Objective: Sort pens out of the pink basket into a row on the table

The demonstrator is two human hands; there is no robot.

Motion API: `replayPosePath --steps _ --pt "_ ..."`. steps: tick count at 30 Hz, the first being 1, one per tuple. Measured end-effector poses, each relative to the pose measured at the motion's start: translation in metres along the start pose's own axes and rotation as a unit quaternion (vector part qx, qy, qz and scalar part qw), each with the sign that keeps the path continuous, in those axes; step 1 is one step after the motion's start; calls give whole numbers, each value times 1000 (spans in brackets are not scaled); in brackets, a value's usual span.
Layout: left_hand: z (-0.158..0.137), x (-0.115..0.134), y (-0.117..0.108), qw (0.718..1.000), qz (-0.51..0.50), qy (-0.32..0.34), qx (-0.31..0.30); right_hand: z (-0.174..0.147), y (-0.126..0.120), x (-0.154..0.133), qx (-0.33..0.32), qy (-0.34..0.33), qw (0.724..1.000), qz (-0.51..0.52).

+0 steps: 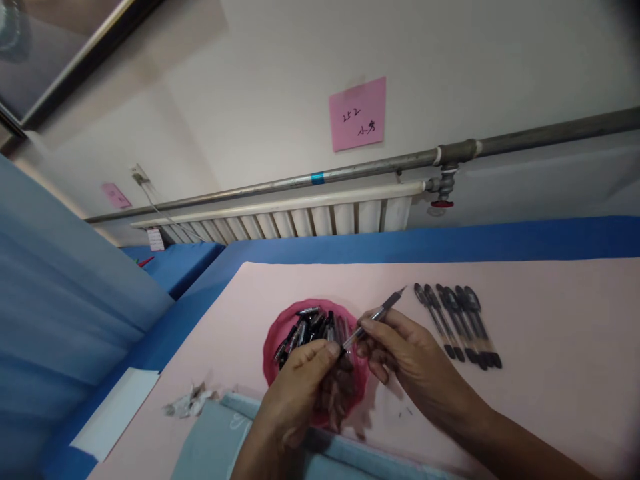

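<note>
A clear-barrelled pen [383, 310] slants up to the right, its tip bare and its grip dark. My right hand [410, 350] pinches its barrel between thumb and fingers. At the pen's lower end, my left hand [303, 383] closes thumb and finger on a small black end piece; whether that piece is fully seated I cannot tell. Both hands are over a round pink basket [270, 340], partly hidden by them, which holds black pen parts [305, 330] and clear tubes. To the right, several capped pens [457, 323] lie side by side in a slanted row.
Pink paper [560, 347] covers the blue table [500, 241]. Crumpled tissue [190, 402], a folded light-blue cloth [215, 433] and a white sheet [117, 410] lie at the left and front. A radiator [300, 220] and pipe [370, 168] run along the wall.
</note>
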State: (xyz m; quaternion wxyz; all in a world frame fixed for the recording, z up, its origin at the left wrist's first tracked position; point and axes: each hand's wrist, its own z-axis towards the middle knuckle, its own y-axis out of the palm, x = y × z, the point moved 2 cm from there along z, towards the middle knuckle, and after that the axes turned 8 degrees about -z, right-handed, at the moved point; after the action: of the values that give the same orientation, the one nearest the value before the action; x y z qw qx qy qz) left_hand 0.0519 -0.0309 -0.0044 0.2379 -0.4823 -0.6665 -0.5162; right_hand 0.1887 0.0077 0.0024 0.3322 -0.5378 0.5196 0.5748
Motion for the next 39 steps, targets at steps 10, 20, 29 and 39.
replayPosePath --steps 10,20,29,39 --pt "3 -1 -2 1000 -1 11 -2 0 -2 -6 16 -4 1000 -10" --pt "0 6 1 1000 10 12 -23 1 -1 -1 27 14 999 -12" --pt "1 12 -9 996 69 46 16 2 -1 2 35 24 999 7" --pt "3 25 -45 879 382 177 221 -1 -5 6 -31 -98 960 -260"
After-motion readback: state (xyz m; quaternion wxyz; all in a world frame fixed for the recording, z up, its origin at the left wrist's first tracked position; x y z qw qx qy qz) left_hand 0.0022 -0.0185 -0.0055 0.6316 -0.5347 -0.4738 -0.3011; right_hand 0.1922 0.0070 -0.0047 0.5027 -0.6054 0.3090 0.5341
